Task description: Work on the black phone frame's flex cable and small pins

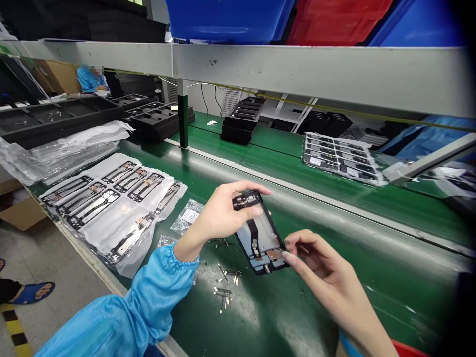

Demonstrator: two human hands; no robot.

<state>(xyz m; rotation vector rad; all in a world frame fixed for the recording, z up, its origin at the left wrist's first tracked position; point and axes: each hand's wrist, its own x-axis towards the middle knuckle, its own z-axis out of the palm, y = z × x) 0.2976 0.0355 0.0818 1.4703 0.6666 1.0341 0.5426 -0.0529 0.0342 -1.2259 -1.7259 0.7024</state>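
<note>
A black phone frame (pixel 263 235) with a dark flex cable and copper-coloured patches is held up tilted above the green bench. My left hand (pixel 226 210) grips its upper end, thumb across the inner face and fingers around the far side. At the lower right edge of the frame, the thumb and fingertips of my right hand (pixel 323 265) are pinched together; whether a small part sits between them is hidden. Beneath, small dark strip parts with metallic ends (pixel 225 290) lie loose on the bench. Clear plastic bags (pixel 189 216), one with a white label, lie beside my left forearm.
A white moulded tray (pixel 107 210) with several phone frames lies at left; a similar tray (pixel 342 157) lies at far right. Black foam trays (pixel 156 119) stand behind. A grey shelf beam (pixel 260 69) spans overhead, carrying blue (pixel 226 20) and red bins (pixel 336 22). Another person (pixel 90 79) sits far left.
</note>
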